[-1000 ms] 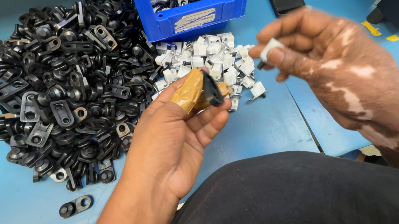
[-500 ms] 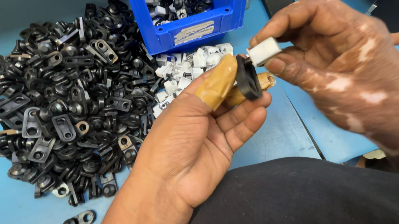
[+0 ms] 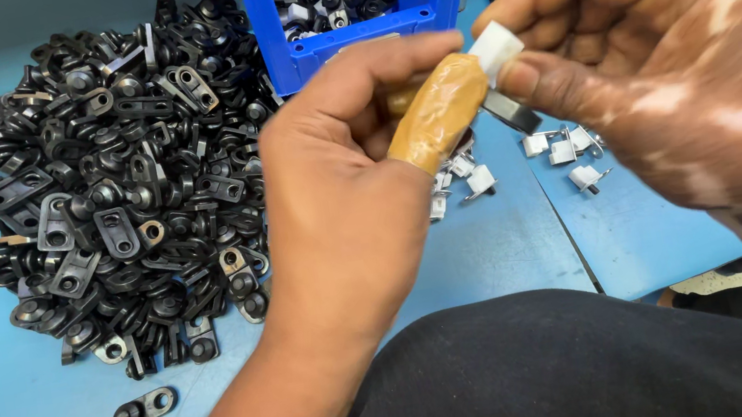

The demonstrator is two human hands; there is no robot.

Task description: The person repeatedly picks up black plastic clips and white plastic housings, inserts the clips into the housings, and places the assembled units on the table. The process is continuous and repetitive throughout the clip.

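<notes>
White plastic clip (image 3: 496,48) pinched in the right hand (image 3: 666,63), pressed against the left hand's (image 3: 344,193) tape-wrapped thumb (image 3: 440,113), which grips a small black part (image 3: 510,111).

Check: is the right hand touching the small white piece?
Touching. The head view shows the right hand pinching the small white piece between thumb and forefinger, no gap visible, just above the left hand's tape-wrapped thumb.

Bright, even overhead light gives soft, short shadows on the blue worktop (image 3: 516,245), faint sheen on the black parts (image 3: 102,201), and slight motion blur on the right hand (image 3: 667,72).
</notes>
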